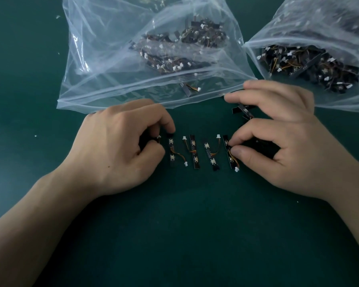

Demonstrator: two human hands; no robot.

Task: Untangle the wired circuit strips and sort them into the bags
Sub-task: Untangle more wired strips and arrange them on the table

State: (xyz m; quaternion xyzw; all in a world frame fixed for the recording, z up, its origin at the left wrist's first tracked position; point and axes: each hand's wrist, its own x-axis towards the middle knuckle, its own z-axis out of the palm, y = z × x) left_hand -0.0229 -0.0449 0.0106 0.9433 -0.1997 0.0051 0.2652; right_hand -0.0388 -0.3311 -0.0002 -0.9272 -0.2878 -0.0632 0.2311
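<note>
Several short black circuit strips with orange wires and white plugs lie side by side on the green mat, among them a left strip, a middle strip and a third strip. My left hand curls round a strip at the row's left end; its white plug shows by the fingers. My right hand pinches the rightmost strip between thumb and forefinger. A few more strips lie under my right fingers.
Two clear plastic bags holding many wired strips lie at the back: a large bag in the middle with its opening toward me, and a second bag at the right. Small white specks dot the mat.
</note>
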